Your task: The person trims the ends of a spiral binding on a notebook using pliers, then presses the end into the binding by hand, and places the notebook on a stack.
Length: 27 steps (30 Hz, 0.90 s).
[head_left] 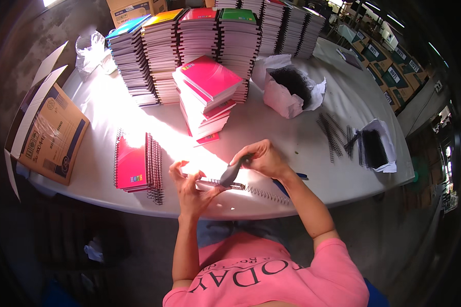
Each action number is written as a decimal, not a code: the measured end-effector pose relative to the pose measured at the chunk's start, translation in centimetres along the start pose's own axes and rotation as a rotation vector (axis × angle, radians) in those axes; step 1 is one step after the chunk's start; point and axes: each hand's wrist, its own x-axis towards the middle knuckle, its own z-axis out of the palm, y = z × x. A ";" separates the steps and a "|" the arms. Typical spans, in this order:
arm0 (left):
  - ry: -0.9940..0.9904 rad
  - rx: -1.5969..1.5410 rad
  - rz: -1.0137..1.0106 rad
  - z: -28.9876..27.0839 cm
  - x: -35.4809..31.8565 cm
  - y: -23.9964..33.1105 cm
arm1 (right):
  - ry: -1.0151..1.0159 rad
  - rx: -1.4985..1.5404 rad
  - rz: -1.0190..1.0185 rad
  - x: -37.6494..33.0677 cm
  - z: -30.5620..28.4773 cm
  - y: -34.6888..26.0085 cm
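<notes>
The right hand (pixel 263 158) clasps a dark tool (pixel 231 174); the left hand (pixel 191 193), half-curled, grasps a notebook (pixel 208 181).

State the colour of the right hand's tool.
The tool is dark grey; see the head view.

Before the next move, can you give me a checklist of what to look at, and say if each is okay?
1. Right hand has the dark tool: ok, fingers wrapped around it.
2. Left hand has a firm grip: cannot tell, bright glare washes out what is near its fingers.
3. Coil in front is tucked in: not ok, a length sticks out to the right of the tool.
4. Pink spiral notebooks are clear of the hands: ok, stacked left of the left hand.
5. Loose black coils are on the table: ok, lying at the right.
</notes>
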 end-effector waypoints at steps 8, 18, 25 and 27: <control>-0.116 0.023 0.068 0.3 -0.3 -1.1 | -0.003 0.385 -0.043 -0.6 0.5 0.2; 0.011 -0.076 -0.100 1.9 -0.4 -1.9 | 0.023 -0.370 0.110 0.2 1.5 -1.0; -0.134 -0.067 -0.100 2.0 -1.1 -3.2 | 0.008 -0.271 -0.015 0.7 2.4 -0.8; -0.119 -0.179 -0.149 2.3 -0.8 -2.4 | 0.029 -0.021 -0.006 1.3 2.1 0.8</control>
